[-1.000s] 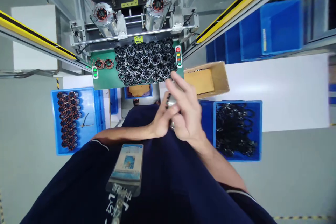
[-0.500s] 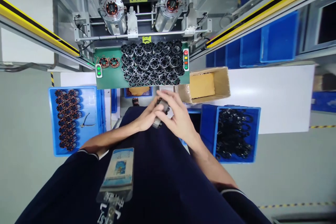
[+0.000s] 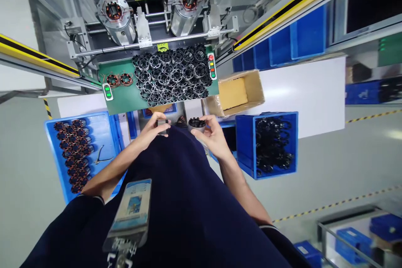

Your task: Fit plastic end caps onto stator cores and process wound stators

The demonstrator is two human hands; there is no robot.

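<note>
- Hands meet just above the lap, forearms angled in from both sides, elbows bent, dark short sleeves showing at the upper arms.
- Left hand (image 3: 153, 129) curls its fingers around a small grey part (image 3: 162, 125), pinching it between thumb and fingertips; what the part is cannot be told.
- Right hand (image 3: 211, 134) grips a black ring (image 3: 197, 123) from the side, thumb on the near edge, fingers wrapped behind, the ring's toothed top facing up.
- Ring and grey part sit near each other but apart, both held in front of the green tray (image 3: 125, 98).
- On that tray lies a heap of black rings (image 3: 171, 76), with two copper-wound pieces (image 3: 119, 79) at its left end.
- Behind the tray stand two metal cylinders (image 3: 114, 16) of the machine.
- Blue bin (image 3: 103, 130) at the left holds rows of wound pieces and a pair of pliers (image 3: 102, 155).
- Blue crate (image 3: 245, 142) at the right holds black parts; a cardboard box (image 3: 259, 88) sits just behind it.
- Badge (image 3: 130, 213) hangs at the chest.
</note>
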